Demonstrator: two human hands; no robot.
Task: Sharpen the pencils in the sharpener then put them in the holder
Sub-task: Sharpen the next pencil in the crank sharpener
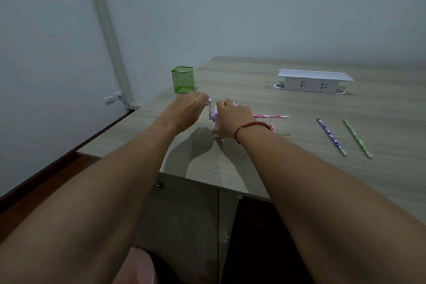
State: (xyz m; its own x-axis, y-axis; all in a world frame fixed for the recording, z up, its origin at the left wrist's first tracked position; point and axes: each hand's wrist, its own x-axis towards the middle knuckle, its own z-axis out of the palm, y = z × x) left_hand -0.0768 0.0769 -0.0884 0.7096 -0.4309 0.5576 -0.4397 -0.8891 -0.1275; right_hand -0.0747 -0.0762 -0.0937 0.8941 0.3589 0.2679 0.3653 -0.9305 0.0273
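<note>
A small pink and lilac crank sharpener (215, 116) stands on the wooden desk (253, 163) near its left end. My right hand (231, 120) covers the sharpener's body and grips it from above. My left hand (189, 108) pinches the white crank handle (209, 109) on its left side. A pink patterned pencil (272, 116) sticks out of the sharpener to the right, lying level. A blue pencil (330, 136) and a green pencil (357, 138) lie loose on the desk at the right. The green mesh holder (182, 79) stands behind my left hand.
A white socket box (314, 80) with a raised lid sits at the back of the desk. The desk's left edge runs close to my left hand, with the wall, a pipe and a wall outlet (112, 98) beyond it.
</note>
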